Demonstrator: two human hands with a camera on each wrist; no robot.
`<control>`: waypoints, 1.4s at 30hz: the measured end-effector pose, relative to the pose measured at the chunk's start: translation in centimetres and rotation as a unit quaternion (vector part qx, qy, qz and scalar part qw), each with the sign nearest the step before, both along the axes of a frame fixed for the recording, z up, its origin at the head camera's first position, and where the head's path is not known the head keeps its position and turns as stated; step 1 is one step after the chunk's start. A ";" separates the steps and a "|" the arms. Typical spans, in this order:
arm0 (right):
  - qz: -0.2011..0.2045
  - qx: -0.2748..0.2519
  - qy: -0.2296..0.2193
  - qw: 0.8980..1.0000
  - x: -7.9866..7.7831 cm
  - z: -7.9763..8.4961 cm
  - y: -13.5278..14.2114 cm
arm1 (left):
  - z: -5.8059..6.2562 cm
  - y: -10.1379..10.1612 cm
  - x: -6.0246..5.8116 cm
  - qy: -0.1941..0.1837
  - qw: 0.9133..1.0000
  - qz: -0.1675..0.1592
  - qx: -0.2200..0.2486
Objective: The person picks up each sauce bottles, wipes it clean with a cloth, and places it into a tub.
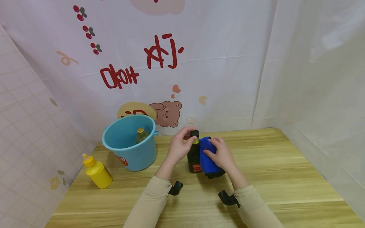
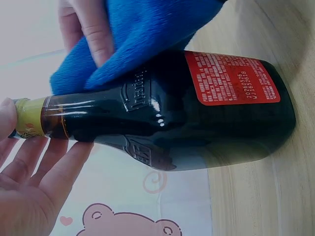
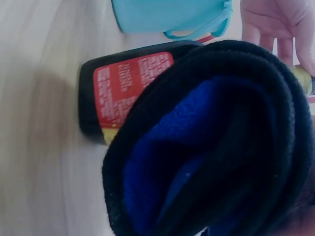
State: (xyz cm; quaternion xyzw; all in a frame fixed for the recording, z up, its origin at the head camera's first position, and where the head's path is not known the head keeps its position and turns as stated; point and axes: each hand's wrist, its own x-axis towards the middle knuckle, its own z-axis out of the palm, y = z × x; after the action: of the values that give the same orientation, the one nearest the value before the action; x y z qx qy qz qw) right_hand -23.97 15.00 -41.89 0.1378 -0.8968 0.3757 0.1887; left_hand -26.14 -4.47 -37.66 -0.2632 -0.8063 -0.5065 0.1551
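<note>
A dark glass bottle [image 1: 194,156] with a black cap and a red label [image 2: 231,78] stands on the table. My left hand [image 1: 181,144] grips its neck, thumb and fingers around the yellow band near the cap. On the bottle's right side, my right hand [image 1: 220,153] holds a folded blue cloth [image 1: 207,158] with a black edge against the glass. In the left wrist view the cloth covers part of the bottle's shoulder. The cloth's dark-edged folds [image 3: 206,54] fill much of the right wrist view and hide most of that hand.
Left of the bottle stands a light blue bucket [image 1: 142,158] with a gold-capped bottle [image 1: 141,136] inside. A yellow squeeze bottle [image 1: 99,174] is farther left on the wooden table [image 1: 271,177]. A printed sheet [image 1: 222,79] hangs behind the table.
</note>
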 end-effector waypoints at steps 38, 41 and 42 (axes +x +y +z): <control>-0.039 0.064 -0.159 0.984 -0.2 -4.4 0.6 | 0.0 0.5 0.4 -0.017 1.000 0.011 0.010; -0.040 0.041 -0.156 0.986 0.0 -4.6 1.2 | -0.2 0.5 0.4 -0.019 1.000 0.010 0.017; -0.041 0.031 -0.155 0.987 0.1 -4.6 1.4 | -0.2 0.5 0.4 -0.023 1.000 0.010 0.019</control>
State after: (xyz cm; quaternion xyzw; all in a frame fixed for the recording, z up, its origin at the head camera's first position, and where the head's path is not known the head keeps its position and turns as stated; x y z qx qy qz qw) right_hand -23.83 16.40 -46.48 0.0468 -0.9314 0.3563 0.0588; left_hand -25.78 -4.00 -37.86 -0.2402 -0.8024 -0.5261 0.1471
